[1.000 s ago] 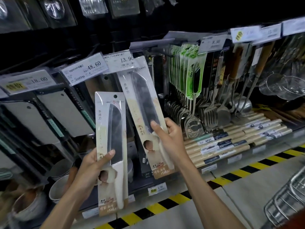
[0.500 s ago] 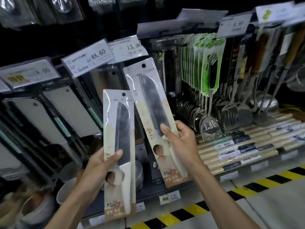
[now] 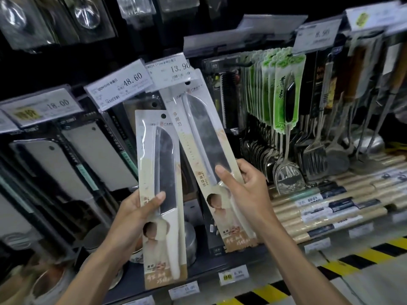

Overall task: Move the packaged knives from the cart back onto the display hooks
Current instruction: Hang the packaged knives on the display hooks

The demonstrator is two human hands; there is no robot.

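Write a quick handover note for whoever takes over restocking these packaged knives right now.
Left hand grips the upright packaged knife by its lower half, on no hook.
Right hand grips the tilted packaged knife, its hang hole up by the 13.90 price tag; whether it is hooked cannot be told.
Done: neither knife clearly hung.
Left: seat the tilted one, then hang the upright one. The cart is out of view.

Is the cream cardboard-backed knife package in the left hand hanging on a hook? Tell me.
No: the left hand holds the cream cardboard-backed knife package upright, its hang hole empty.
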